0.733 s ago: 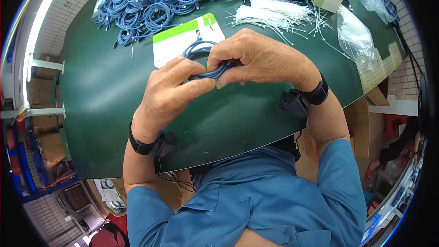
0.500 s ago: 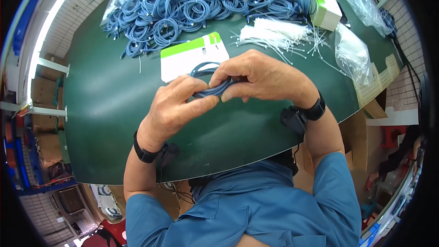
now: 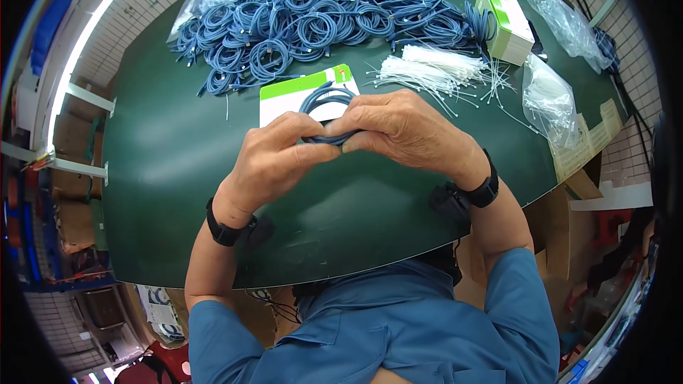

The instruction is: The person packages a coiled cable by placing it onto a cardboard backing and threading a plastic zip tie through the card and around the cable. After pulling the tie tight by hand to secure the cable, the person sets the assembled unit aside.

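While both hands, left [image 3: 274, 160] and right [image 3: 405, 131], pinch the blue cable coil [image 3: 326, 103] together, its loops stay bunched over the card [image 3: 288, 96].

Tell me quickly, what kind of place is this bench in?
Probably a packing or assembly workshop: a heap of coiled blue cables and white cable ties on a green worktable, cardboard boxes beside it.

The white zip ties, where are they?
In the head view, the white zip ties lie right of centre on the green table, beside the green-and-white box.
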A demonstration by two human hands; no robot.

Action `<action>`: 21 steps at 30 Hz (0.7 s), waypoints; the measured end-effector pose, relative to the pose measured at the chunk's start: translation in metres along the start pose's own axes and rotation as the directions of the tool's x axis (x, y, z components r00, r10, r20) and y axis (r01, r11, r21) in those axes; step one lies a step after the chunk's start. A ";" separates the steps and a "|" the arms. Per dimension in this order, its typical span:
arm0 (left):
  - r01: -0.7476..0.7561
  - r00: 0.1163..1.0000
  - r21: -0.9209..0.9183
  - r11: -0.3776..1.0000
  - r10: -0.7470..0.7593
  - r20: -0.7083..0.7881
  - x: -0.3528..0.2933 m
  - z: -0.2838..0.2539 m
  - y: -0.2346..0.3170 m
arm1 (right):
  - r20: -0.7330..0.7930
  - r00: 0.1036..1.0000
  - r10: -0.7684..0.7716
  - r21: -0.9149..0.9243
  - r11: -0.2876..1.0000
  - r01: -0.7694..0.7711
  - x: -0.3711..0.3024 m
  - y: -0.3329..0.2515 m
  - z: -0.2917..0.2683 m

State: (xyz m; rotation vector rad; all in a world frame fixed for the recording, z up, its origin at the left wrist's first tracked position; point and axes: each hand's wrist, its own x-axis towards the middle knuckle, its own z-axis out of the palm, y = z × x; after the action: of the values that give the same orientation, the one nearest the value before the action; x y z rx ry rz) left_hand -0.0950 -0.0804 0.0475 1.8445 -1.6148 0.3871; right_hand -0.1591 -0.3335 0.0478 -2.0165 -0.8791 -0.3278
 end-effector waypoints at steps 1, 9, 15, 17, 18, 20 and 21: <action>0.002 1.000 0.000 1.000 -0.002 0.004 0.001 0.000 -0.001 | -0.037 0.999 0.000 -0.022 1.000 -0.001 0.000 0.002 0.003; 0.261 0.938 -0.123 0.957 -0.282 -0.203 0.000 0.004 -0.022 | -0.131 0.990 -0.061 -0.170 0.985 0.038 -0.002 0.018 0.002; 0.444 0.881 0.151 0.883 -0.461 0.109 -0.013 0.020 -0.065 | -0.208 0.977 -0.043 -0.239 0.971 -0.008 -0.002 0.026 -0.001; 0.382 0.885 0.264 0.886 -0.432 0.171 -0.016 0.025 -0.078 | -0.214 0.976 -0.038 -0.239 0.971 -0.015 -0.001 0.027 -0.001; 0.381 0.878 0.292 0.877 -0.443 0.184 -0.015 0.027 -0.083 | -0.224 0.974 -0.033 -0.240 0.971 -0.022 -0.001 0.027 0.000; 0.378 0.862 0.348 0.858 -0.464 0.207 -0.017 0.028 -0.090 | -0.232 0.972 -0.030 -0.240 0.970 -0.027 -0.001 0.028 0.000; 0.380 0.861 0.348 0.857 -0.465 0.204 -0.019 0.027 -0.092 | -0.239 0.971 -0.026 -0.246 0.969 -0.035 0.000 0.028 0.000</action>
State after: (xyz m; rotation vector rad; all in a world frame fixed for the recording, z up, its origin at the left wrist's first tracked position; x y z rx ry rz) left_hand -0.0160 -0.0797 -0.0091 2.5183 -1.3069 0.1754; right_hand -0.1397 -0.3436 0.0300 -2.1496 -0.7082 -0.6944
